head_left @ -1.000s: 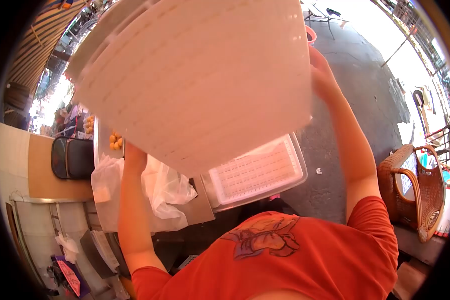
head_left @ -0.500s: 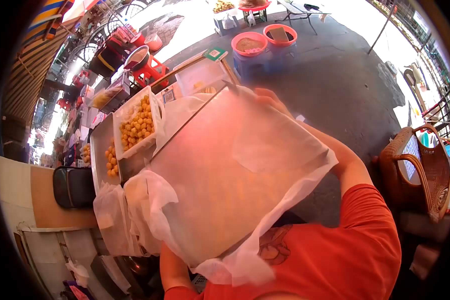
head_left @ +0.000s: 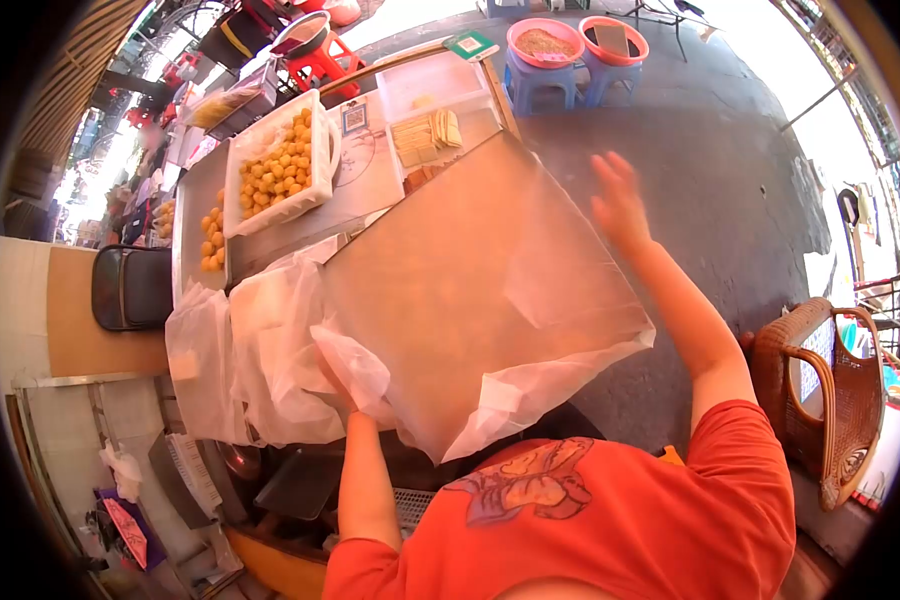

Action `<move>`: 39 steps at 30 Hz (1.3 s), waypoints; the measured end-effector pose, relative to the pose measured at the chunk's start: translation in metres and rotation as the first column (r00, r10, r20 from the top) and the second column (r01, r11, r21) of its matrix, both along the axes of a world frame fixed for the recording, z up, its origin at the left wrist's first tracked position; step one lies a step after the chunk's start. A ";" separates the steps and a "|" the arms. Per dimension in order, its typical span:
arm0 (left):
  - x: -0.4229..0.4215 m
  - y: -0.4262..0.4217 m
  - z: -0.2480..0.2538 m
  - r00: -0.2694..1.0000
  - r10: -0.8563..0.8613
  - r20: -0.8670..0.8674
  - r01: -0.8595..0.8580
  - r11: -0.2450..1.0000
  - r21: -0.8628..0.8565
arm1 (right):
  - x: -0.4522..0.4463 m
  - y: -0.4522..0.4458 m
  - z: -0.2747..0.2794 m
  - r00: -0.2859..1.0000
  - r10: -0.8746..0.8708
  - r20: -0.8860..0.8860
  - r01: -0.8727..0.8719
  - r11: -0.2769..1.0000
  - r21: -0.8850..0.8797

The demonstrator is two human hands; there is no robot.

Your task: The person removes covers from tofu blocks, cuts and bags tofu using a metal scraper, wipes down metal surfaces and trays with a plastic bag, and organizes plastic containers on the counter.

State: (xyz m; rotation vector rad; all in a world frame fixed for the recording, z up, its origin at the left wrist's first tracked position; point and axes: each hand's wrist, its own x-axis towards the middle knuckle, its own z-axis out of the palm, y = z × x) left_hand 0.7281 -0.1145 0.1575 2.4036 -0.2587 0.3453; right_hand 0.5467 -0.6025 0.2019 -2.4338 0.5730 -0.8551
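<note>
A large flat square board or tray [head_left: 470, 270], covered with thin translucent plastic sheet [head_left: 510, 400], lies over the near end of the stall table. My left hand [head_left: 348, 375] is at its left edge, partly hidden under the plastic; its fingers cannot be made out. Off the board's right edge, my right hand [head_left: 618, 200] is raised with its fingers apart and holds nothing. Plastic bags [head_left: 270, 330] hang at the left of the board.
A white basket [head_left: 322, 165] of round golden balls stands on the metal table [head_left: 300, 235]. Beyond are a clear box with sliced food [head_left: 425, 140], two pink basins [head_left: 545, 43] on blue stools and a red stool [head_left: 320, 68]. A wicker chair [head_left: 820, 390] stands at the right.
The white perforated tray held up a second ago is gone from view, and the plastic-covered board lies flatter. My right hand has come off the board's far edge and moved right.
</note>
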 end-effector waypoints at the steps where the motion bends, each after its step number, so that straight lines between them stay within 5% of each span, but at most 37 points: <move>1: 0.001 0.013 0.007 0.997 0.074 0.011 -0.073 0.996 -0.055 | 0.001 0.003 0.014 1.000 0.005 -0.018 -0.006 0.998 -0.058; 3: 0.001 0.032 0.016 0.964 0.267 0.008 -0.259 0.942 -0.216 | -0.006 0.014 0.044 0.998 0.016 -0.055 -0.025 0.985 -0.172; 5: 0.002 0.056 0.026 0.891 0.451 -0.045 -0.429 0.807 -0.406 | -0.005 0.040 0.060 0.950 0.226 -0.216 -0.266 0.948 -0.174; 7: -0.021 0.036 0.063 0.961 0.275 0.018 -0.254 0.909 -0.330 | -0.003 0.065 0.075 0.865 0.355 -0.355 -0.446 0.867 -0.219; 9: -0.042 0.012 0.080 0.998 0.061 0.007 -0.057 0.956 -0.288 | 0.002 0.069 0.066 0.838 0.292 -0.460 -0.430 0.873 -0.230; 11: -0.060 -0.014 0.087 0.975 -0.180 0.134 0.168 0.981 0.095 | 0.007 0.060 0.055 0.813 0.138 -0.566 -0.360 0.882 -0.303; 12: -0.071 -0.026 0.090 0.977 -0.194 0.085 0.183 0.976 0.117 | 0.008 0.046 0.031 0.954 0.115 -0.277 -0.211 0.913 -0.350; 14: -0.085 -0.039 0.085 0.986 -0.158 -0.058 0.162 0.985 0.063 | -0.004 0.019 0.033 0.980 -0.048 0.191 0.050 0.999 -0.003; 15: -0.091 -0.039 0.072 0.981 -0.115 -0.158 0.115 0.993 -0.008 | -0.018 0.011 0.039 0.925 -0.264 0.273 0.234 0.963 0.138; 16: -0.094 -0.038 0.064 0.962 -0.080 -0.262 0.062 0.995 -0.076 | -0.034 -0.007 0.035 0.849 -0.490 0.196 0.333 0.785 0.523; 18: -0.093 -0.035 0.060 0.832 -0.185 -0.523 0.003 0.944 -0.329 | -0.067 -0.045 -0.009 0.600 -0.755 0.265 0.360 0.551 0.753; 21: -0.086 -0.033 0.049 0.711 -0.267 -0.651 -0.094 0.881 -0.464 | -0.060 0.011 0.040 0.872 -0.466 0.150 0.332 0.787 0.519; 23: -0.079 -0.032 0.049 0.663 -0.280 -0.695 -0.158 0.855 -0.495 | -0.044 0.029 0.027 0.987 -0.147 -0.057 0.157 0.867 0.474; 25: -0.071 -0.034 0.052 0.593 -0.302 -0.746 -0.253 0.810 -0.529 | -0.028 0.034 0.005 0.923 0.118 -0.367 0.112 0.828 0.549; 28: -0.072 -0.036 0.065 0.523 -0.364 -0.771 -0.329 0.748 -0.577 | -0.008 0.033 -0.008 0.789 0.102 -0.605 0.216 0.877 0.430; 31: -0.078 -0.042 0.097 0.498 -0.341 -0.797 -0.450 0.684 -0.574 | -0.006 0.042 0.008 0.785 0.074 -0.615 0.315 0.807 0.499; 34: -0.079 -0.044 0.125 0.560 -0.330 -0.760 -0.500 0.597 -0.628 | -0.009 0.058 0.052 0.816 0.017 -0.578 0.333 0.803 0.494; 37: -0.074 -0.045 0.153 0.687 -0.331 -0.646 -0.437 0.523 -0.732 | 0.000 0.063 0.073 0.977 -0.083 -0.196 0.193 0.735 0.651; 39: -0.064 -0.051 0.175 0.795 -0.333 -0.507 -0.319 0.482 -0.816 | 0.017 0.058 0.086 0.975 -0.175 0.136 0.020 0.681 0.732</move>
